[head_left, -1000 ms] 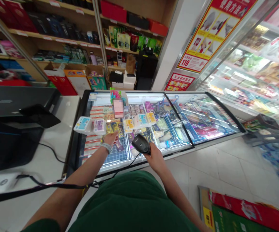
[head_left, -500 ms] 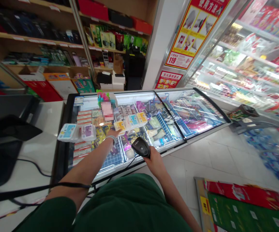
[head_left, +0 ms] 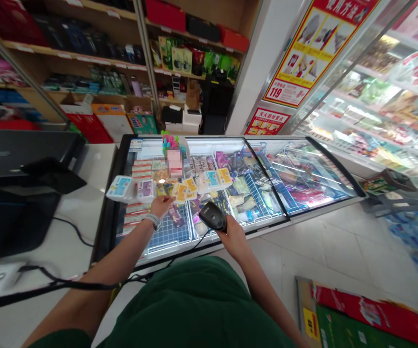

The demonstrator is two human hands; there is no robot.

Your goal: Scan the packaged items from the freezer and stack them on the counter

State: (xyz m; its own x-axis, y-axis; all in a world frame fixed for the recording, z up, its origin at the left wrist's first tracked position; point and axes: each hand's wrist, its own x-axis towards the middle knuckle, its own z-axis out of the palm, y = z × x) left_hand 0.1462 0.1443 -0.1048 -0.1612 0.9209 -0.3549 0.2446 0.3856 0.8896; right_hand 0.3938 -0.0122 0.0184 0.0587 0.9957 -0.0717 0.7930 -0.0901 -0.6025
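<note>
My left hand (head_left: 161,207) is closed at the left edge of a clear pack with a yellow label (head_left: 180,192), over the glass top of the chest freezer (head_left: 214,241). My right hand (head_left: 235,235) grips a black barcode scanner (head_left: 212,216), its head pointing left, near the freezer's front edge. Another yellow-labelled pack (head_left: 191,186) touches the first on its right. Further right lie a blue-labelled pack (head_left: 211,179) and a yellow-labelled one (head_left: 224,177). On the left side rest a blue-labelled pack (head_left: 121,187) and a purple-labelled pack (head_left: 145,189).
A pink card, blurred out, (head_left: 174,162) stands by colourful flowers (head_left: 170,141) at the freezer's back. Left is a white counter (head_left: 85,208) with a black monitor (head_left: 23,152) and cables. Stocked shelves stand behind. A green and red box (head_left: 368,319) sits at the lower right.
My left hand has moved left with a yellow-labelled pack, which has come away from the packs on the right. My right hand still holds the scanner. The view has shifted left.
</note>
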